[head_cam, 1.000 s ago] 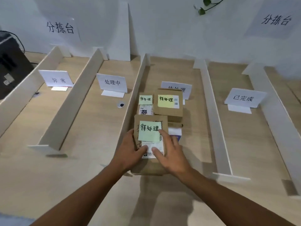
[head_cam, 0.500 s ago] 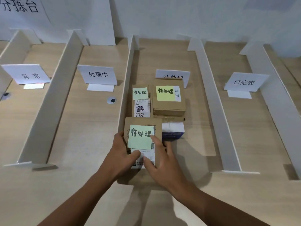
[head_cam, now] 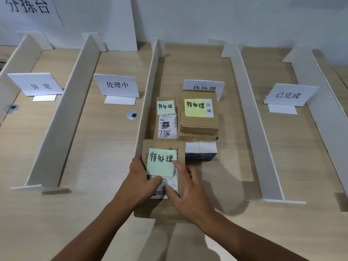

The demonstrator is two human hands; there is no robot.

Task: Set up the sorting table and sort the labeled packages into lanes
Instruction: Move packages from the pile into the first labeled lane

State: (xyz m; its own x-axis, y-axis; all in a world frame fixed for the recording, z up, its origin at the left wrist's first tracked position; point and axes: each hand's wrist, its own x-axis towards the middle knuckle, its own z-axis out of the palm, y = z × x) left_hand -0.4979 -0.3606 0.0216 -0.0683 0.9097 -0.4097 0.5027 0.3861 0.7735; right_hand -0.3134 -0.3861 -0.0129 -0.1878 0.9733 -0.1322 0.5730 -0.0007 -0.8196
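A brown cardboard box (head_cam: 162, 146) with a green sticky note reading 待处理 stands at the near end of the middle lane. My left hand (head_cam: 140, 182) grips its left side with the thumb on top. My right hand (head_cam: 189, 192) holds its right side, index finger lying along the note's edge. Behind it lie a flat package (head_cam: 166, 127) with a green note and a brown box (head_cam: 199, 121) with a yellow-green note. That brown box is stacked on a white and blue box (head_cam: 200, 150). The 待处理 lane sign (head_cam: 219, 86) stands partly hidden behind them.
White foam dividers (head_cam: 148, 95) (head_cam: 252, 119) (head_cam: 62, 110) split the wooden table into lanes. Folded signs read 异常 (head_cam: 37, 85), 处理中 (head_cam: 116, 85) and 已完成 (head_cam: 288, 95). A round cable grommet (head_cam: 132, 114) sits in the 处理中 lane. A white wall closes the far side.
The view has tipped down and swung left. Both hands stay on the near box. More of the flat package's label now shows beyond it.
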